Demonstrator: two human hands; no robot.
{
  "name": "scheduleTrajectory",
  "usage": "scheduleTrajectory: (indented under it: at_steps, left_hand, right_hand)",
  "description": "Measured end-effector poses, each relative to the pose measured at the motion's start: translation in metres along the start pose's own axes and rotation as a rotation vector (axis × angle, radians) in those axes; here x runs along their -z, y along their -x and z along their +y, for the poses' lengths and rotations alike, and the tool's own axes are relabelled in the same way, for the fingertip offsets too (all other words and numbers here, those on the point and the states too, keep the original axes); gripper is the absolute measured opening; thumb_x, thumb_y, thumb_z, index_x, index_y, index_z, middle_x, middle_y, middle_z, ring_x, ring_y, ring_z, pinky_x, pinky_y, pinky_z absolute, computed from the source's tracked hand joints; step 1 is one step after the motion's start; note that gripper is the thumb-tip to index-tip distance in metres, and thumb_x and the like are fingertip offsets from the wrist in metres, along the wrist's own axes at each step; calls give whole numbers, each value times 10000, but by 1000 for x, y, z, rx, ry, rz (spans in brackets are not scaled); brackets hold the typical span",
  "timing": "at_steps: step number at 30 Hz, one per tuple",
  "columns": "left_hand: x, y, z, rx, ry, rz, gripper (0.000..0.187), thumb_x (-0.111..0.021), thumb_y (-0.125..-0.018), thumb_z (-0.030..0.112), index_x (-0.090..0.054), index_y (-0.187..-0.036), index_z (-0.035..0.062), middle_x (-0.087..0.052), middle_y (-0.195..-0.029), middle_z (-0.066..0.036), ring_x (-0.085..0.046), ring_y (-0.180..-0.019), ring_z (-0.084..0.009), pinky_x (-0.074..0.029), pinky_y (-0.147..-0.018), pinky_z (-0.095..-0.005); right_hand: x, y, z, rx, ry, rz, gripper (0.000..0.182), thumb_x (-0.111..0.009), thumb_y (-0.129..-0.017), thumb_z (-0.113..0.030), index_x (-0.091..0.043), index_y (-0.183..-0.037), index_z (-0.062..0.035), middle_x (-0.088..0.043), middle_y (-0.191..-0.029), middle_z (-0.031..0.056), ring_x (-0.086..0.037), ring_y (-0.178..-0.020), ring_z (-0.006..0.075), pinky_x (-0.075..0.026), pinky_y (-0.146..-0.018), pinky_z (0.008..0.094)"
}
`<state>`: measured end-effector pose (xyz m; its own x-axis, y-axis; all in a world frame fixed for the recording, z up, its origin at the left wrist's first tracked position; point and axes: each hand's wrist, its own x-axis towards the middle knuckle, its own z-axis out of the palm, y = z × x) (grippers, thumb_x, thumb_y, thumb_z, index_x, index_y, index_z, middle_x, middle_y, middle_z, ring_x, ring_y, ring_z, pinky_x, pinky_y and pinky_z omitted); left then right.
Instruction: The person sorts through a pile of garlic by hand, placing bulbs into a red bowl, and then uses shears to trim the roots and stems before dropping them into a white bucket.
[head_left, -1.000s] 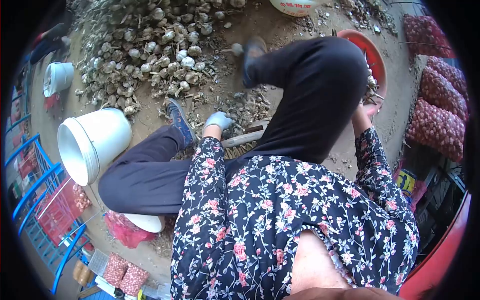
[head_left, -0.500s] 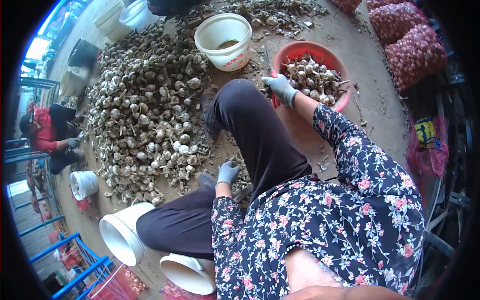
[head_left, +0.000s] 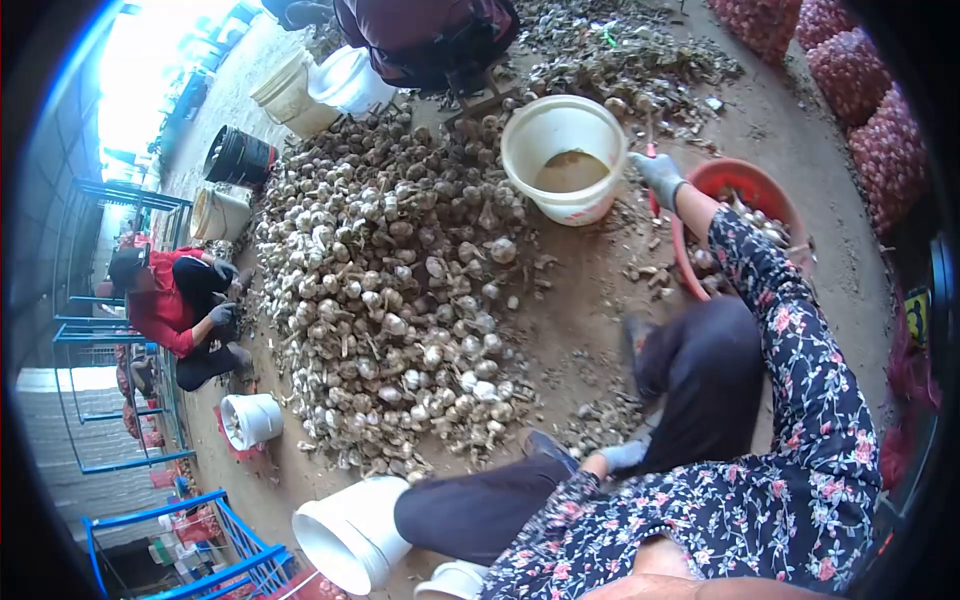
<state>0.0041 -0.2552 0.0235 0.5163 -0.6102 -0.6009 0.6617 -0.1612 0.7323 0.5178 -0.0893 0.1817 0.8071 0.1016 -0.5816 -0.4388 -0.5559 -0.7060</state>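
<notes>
Nearest, the grey-gloved left hand (head_left: 622,456) rests on the dirt floor (head_left: 580,330) beside the knee, its grip state unclear, while farther out the grey-gloved right hand (head_left: 660,176) is clamped on red-handled shears (head_left: 652,180) between the red plastic basin (head_left: 757,184) of garlic and the white plastic bucket (head_left: 565,158).

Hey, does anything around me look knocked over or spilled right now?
Yes. The white bucket by your left knee lies on its side, mouth open sideways, unlike the upright bucket beyond the garlic pile.
</notes>
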Motion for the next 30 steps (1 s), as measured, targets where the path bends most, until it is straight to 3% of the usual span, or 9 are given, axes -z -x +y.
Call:
scheduleTrajectory:
  at_steps: [3, 6, 7, 10, 12, 18, 24, 26, 30]
  left_hand:
    - [-16, -2, -12, -312, -24, -244, 393, -455, -878, 106, -532, -1243, -16, -571, -1254, -143, -531, -1137, -222, -386, -975, -296]
    - [-32, 7, 4, -892, -236, 140, 364, -381, -939, 154, -520, -1247, 17, -547, -1263, -117, -490, -1168, -239, -342, -1027, -322]
    - [10, 74, 88, -284, 339, -79, 362, -502, -901, 167, -547, -1236, 37, -590, -1227, -98, -538, -1062, -190, -391, -947, -296]
    - [14, 102, 82, -152, 21, -217, 406, -451, -901, 201, -513, -1267, 38, -492, -1319, -180, -463, -1220, -301, -348, -1035, -348]
    - [13, 75, 32, -581, -436, -47, 432, -463, -861, 76, -470, -1292, 42, -501, -1291, -172, -466, -1219, -295, -364, -1029, -333]
    - [62, 92, 70, -384, -34, -63, 381, -481, -891, 86, -527, -1269, 93, -578, -1230, -112, -560, -1082, -206, -426, -941, -293]
    - [47, 95, 90, -134, -198, 301, 436, -584, -836, 370, -600, -1130, 49, -644, -1085, -156, -595, -1023, -263, -440, -889, -362]
    - [51, 135, 139, -23, -320, 578, 359, -614, -823, 326, -633, -1045, 45, -645, -1020, -172, -608, -979, -291, -463, -847, -372]
    - [54, 146, 178, -489, -31, 1159, 270, -660, -801, 270, -630, -930, 34, -624, -918, -162, -595, -811, -310, -484, -733, -378]
  right_hand:
    - [-14, -66, 34, 93, -193, -86, 451, -639, -815, -444, -621, -959, -17, -606, -741, 107, -539, -535, 206, -429, -489, 372]
    - [-15, -48, 40, -18, -324, -227, 289, -616, -841, -292, -619, -904, -9, -591, -701, 63, -534, -531, 177, -431, -477, 319]
    - [-15, -32, 32, -37, -229, -268, 244, -611, -827, -242, -623, -899, -9, -598, -706, 62, -545, -539, 180, -442, -485, 316]
    - [-7, 38, 25, 55, -81, -285, 184, -571, -785, -115, -622, -920, -1, -613, -723, 74, -577, -568, 205, -483, -526, 346]
    - [-15, 53, 19, -68, 32, -337, 226, -556, -749, -88, -600, -953, -3, -605, -730, 90, -585, -598, 229, -499, -566, 346]
    - [-33, 50, 16, -375, 13, -641, 294, -528, -801, -182, -516, -1054, -31, -597, -908, 116, -602, -791, 250, -508, -722, 422]
    - [-17, 115, 24, -212, 483, -390, 491, -569, -859, -465, -542, -994, 6, -589, -814, 174, -592, -722, 321, -489, -635, 504]
    - [-4, 117, 16, -10, 603, -291, 644, -652, -815, -470, -523, -1245, -9, -573, -1176, 170, -574, -1030, 289, -475, -842, 457]
    - [21, 100, -28, 645, 1024, -40, 531, -596, -807, -426, -613, -1066, 37, -653, -953, 170, -658, -888, 260, -509, -736, 440]
